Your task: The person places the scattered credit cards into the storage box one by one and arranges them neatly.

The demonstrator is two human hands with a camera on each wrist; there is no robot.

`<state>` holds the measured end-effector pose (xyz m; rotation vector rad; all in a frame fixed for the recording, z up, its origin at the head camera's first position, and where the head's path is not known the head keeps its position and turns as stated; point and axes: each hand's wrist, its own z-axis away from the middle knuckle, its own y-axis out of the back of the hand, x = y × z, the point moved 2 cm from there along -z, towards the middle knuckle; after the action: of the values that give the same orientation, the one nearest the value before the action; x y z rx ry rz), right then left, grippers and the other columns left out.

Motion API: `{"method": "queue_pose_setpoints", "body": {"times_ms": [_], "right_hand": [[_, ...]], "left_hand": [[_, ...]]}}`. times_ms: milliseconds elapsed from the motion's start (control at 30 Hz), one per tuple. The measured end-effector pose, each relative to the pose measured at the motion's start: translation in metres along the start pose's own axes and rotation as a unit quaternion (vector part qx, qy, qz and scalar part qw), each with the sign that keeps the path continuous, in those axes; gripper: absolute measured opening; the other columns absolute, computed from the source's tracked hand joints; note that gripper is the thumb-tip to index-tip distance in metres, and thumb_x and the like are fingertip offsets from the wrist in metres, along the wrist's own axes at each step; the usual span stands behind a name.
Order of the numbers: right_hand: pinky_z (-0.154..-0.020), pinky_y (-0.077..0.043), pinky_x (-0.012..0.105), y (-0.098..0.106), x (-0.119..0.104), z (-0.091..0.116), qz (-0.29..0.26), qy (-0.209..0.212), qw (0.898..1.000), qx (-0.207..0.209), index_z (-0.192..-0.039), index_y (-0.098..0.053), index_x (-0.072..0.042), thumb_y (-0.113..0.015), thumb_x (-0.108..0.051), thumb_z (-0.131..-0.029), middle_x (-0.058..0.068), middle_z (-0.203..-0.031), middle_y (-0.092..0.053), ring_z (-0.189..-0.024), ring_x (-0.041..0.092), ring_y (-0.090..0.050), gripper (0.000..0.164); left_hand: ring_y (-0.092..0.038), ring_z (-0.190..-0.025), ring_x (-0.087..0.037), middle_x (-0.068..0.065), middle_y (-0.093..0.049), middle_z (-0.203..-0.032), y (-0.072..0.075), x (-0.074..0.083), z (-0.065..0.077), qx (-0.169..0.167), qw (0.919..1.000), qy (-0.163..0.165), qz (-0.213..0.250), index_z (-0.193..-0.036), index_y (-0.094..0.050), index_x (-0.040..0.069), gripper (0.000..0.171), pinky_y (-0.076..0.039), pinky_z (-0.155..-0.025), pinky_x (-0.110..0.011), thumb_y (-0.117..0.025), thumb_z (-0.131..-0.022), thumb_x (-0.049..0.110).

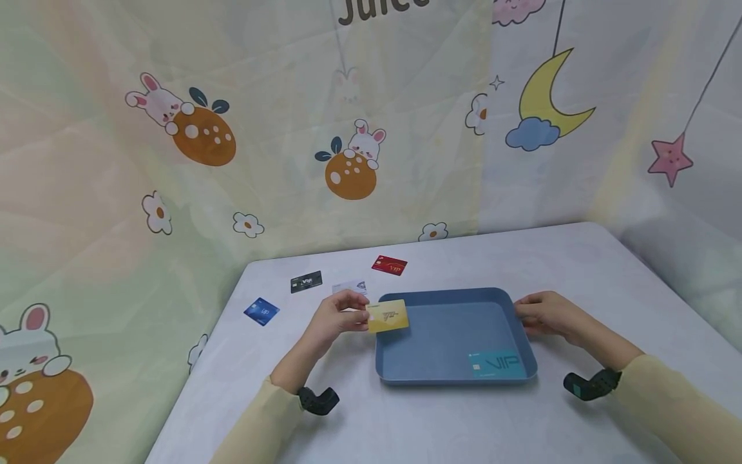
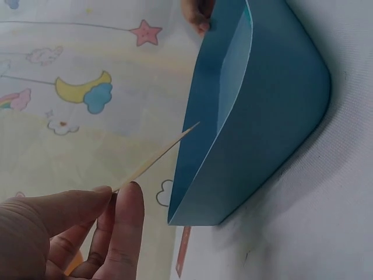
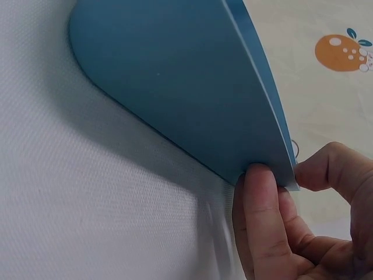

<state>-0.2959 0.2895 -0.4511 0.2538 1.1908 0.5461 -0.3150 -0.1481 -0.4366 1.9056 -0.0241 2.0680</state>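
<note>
Between thumb and fingers, my left hand point(image 1: 337, 314) pinches a yellow card point(image 1: 388, 316), held over the left end of a blue tray point(image 1: 456, 381). Seen edge-on in the left wrist view, the card point(image 2: 156, 156) looks like a thin line above the tray's wall point(image 2: 274, 105). My right hand point(image 1: 551, 316) grips the tray's right side. The right wrist view shows its thumb at the rim and its fingers point(image 3: 260, 195) against the outer wall. A teal VIP card point(image 1: 496, 365) lies inside the tray, in the near right corner.
Left of and behind the tray, a blue card point(image 1: 262, 311), a black card point(image 1: 306, 281), a pale card point(image 1: 350, 287) partly behind my left hand, and a red card point(image 1: 390, 265) lie on the white table point(image 1: 440, 425). A patterned cloth point(image 1: 278, 129) hangs behind.
</note>
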Motion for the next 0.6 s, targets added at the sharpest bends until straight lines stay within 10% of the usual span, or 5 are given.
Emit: {"method": "queue_pose_setpoints", "body": {"times_ms": [600], "right_hand": [[-0.080, -0.064, 0.029, 0.000, -0.001, 0.002, -0.009, 0.000, 1.000, -0.002, -0.139, -0.044, 0.019, -0.058, -0.024, -0.103, 0.024, -0.119, -0.066, -0.091, 0.013, -0.066, 0.058]], "left_hand": [[-0.072, -0.103, -0.025, -0.016, -0.068, -0.113, -0.011, 0.008, -0.003, -0.015, 0.9999, -0.005, 0.007, -0.121, -0.067, -0.002, 0.031, -0.065, -0.081, -0.036, -0.076, -0.091, 0.004]]}}
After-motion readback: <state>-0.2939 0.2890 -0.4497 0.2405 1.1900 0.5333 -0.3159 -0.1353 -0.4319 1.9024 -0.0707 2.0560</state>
